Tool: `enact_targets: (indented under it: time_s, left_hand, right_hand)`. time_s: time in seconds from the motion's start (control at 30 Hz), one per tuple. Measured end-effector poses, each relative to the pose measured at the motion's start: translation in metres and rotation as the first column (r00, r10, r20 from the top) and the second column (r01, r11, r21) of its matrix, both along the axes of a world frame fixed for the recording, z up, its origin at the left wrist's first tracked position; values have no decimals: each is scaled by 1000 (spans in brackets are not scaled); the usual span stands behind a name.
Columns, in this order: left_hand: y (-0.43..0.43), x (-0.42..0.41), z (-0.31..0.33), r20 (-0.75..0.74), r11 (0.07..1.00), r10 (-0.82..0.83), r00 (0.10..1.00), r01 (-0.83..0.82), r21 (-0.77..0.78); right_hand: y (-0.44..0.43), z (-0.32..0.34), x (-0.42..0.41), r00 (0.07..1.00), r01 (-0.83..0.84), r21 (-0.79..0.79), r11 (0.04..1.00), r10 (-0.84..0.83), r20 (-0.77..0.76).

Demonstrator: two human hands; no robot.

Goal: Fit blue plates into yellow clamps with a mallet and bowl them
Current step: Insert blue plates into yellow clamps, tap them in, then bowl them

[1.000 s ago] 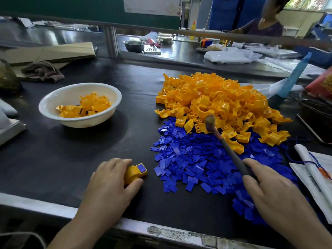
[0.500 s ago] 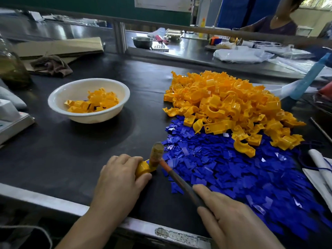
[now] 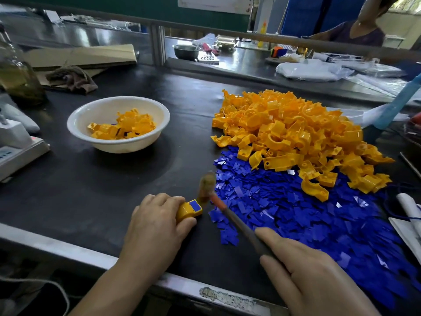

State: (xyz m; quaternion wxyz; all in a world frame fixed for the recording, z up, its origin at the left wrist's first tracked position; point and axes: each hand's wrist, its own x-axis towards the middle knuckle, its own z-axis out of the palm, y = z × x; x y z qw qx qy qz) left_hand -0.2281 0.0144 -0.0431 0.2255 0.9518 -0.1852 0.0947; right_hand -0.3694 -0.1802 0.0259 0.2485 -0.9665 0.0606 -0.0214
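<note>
My left hand [image 3: 155, 226] holds a yellow clamp [image 3: 188, 210] flat on the black mat, with a blue plate seated in its top face. My right hand [image 3: 305, 277] grips the handle of a small mallet [image 3: 230, 215]; its blurred head [image 3: 206, 185] hovers just right of and slightly above the clamp. A big heap of yellow clamps [image 3: 293, 135] lies at the right, and in front of it spreads a pile of blue plates [image 3: 296, 210]. A white bowl [image 3: 145, 142] at the left middle holds several finished clamps.
A white scale [image 3: 16, 147] and a glass bottle [image 3: 16, 71] stand at the far left, with cardboard and a rag behind. Papers [image 3: 407, 220] lie at the right edge. The bench's metal front edge [image 3: 68, 249] runs below my hands. Another person works at the far bench.
The mallet swung down from over the heap onto the clamp, then its head lifted slightly off it. My left hand kept the clamp in place.
</note>
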Motion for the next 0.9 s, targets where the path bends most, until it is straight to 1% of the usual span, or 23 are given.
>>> enact_targets:
  time_s: [0.07, 0.1, 0.13, 0.23, 0.33, 0.43, 0.47, 0.5, 0.57, 0.63, 0.77, 0.83, 0.87, 0.9]
  left_hand:
    - [0, 0, -1, 11, 1000, 1, 1000, -1, -2]
    - [0, 0, -1, 12, 1000, 4, 1000, -4, 2]
    - [0, 1, -1, 10, 1000, 5, 1000, -6, 6]
    - [0, 1, -1, -4, 1000, -3, 1000, 3, 21]
    - [1, 1, -1, -11, 999, -1, 1000, 2, 44]
    - [0, 1, -1, -13, 1000, 8, 1000, -8, 28]
    - [0, 1, -1, -11, 1000, 9, 1000, -8, 22]
    - [0, 0, -2, -12, 1000, 10, 1000, -10, 22]
    - [0, 0, -1, -19, 1000, 17, 1000, -17, 25]
    - [0, -1, -1, -22, 999, 29, 999, -28, 28]
    - [1, -2, -2, -40, 999, 19, 999, -17, 52]
    - [3, 1, 0, -73, 1000, 12, 997, -13, -6]
    - [5, 4, 3, -112, 995, 21, 993, -31, -94]
    - [7, 9, 8, -176, 971, 32, 984, -72, -227]
  right_hand:
    - [4, -7, -2, 991, 1, 24, 1000, -4, 134]
    - [7, -12, -1, 985, -3, 8, 1000, 2, 172]
    - [11, -14, 0, 984, -5, -25, 1000, 10, 177]
    - [15, -12, 8, 999, -53, -65, 996, 53, -5]
    - [4, -1, 14, 998, -52, -49, 997, 50, -43]
    - [-3, 0, 3, 998, 24, -18, 1000, -23, 60]
    - [-7, -2, 0, 996, 31, -30, 999, -28, 86]
    - [-15, -5, -4, 994, 47, -76, 996, -39, 105]
    - [-33, -10, -12, 974, 150, -156, 976, -119, 194]
    - [-47, -12, -15, 955, 267, -199, 943, -231, 187]
    - [-78, -23, -12, 928, 369, -344, 864, -320, 192]
    - [-91, -28, -8, 920, 393, -410, 823, -353, 173]
    - [-96, -30, -7, 914, 404, -425, 810, -372, 160]
    - [-101, -32, -7, 909, 415, -426, 804, -392, 145]
